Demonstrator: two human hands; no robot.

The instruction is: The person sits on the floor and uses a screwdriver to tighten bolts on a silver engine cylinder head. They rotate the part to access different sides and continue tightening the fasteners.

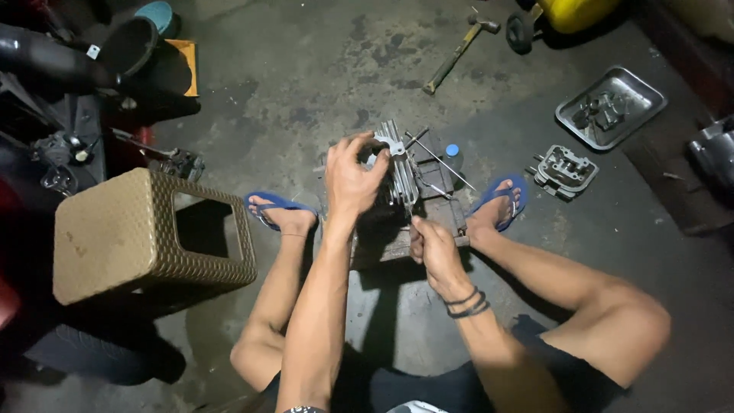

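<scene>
Left hand (pixel 353 177) is clamped over the top of the finned engine cylinder (pixel 397 180), sitting on a wooden block (pixel 405 241) on the floor between both feet. Right hand (pixel 432 246) looks closed on something small, hard to tell what. If that top grip slips, the cylinder could tip onto the toes.

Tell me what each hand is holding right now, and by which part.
Left hand grips the finned engine cylinder at its top edge. Right hand is closed at the cylinder's lower near side; what it holds cannot be told.
</scene>
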